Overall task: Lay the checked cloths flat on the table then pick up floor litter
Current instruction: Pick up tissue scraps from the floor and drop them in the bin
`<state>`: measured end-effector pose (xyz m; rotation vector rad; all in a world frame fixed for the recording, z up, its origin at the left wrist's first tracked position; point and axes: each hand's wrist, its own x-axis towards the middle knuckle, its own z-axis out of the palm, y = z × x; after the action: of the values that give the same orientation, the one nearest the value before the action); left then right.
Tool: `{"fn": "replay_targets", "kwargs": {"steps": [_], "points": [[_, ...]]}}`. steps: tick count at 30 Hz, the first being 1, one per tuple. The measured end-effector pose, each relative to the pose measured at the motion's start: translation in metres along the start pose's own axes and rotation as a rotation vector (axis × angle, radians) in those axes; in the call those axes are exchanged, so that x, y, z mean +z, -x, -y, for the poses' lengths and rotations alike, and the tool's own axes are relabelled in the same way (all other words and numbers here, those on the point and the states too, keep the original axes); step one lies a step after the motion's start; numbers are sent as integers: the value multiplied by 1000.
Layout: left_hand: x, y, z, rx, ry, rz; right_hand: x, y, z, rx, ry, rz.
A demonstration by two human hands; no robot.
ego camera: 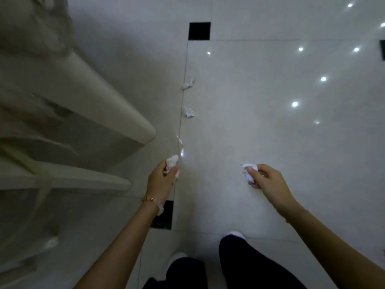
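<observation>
I look straight down at a glossy pale tiled floor (pixel 260 126). My left hand (pixel 160 179) is closed around a crumpled white paper wad (pixel 172 160) that sticks out above the fingers. My right hand (pixel 267 180) grips another crumpled white paper wad (pixel 248 171) at its fingertips. Two more white paper wads lie on the floor ahead along a tile seam: a nearer one (pixel 189 112) and a farther one (pixel 188 84). No checked cloth shows in this view.
A beige table edge (pixel 108 101) and a lower beige bench or shelf (pixel 87 182) fill the left side. Black inset tiles sit far ahead (pixel 199 31) and near my left wrist (pixel 164 217). My dark-trousered legs (pixel 239 265) and white shoes stand at the bottom.
</observation>
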<state>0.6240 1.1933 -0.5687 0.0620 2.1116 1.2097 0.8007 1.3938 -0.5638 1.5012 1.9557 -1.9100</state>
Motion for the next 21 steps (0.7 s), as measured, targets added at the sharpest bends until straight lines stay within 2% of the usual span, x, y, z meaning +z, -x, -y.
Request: {"fn": "replay_targets", "kwargs": {"steps": [3,7,14,21], "points": [[-2,71,-62,-62,58,12,-48,69,35,94,-79,-112],[-8,162,-147,-65,82,79,-101,172,89,136,-213,-182],[-27,300,-278,-13,-52,304,-174,335,166,169,-363,-307],[-12,378,-354,34,-241,462,-240,450,180,197,-554,-535]]}}
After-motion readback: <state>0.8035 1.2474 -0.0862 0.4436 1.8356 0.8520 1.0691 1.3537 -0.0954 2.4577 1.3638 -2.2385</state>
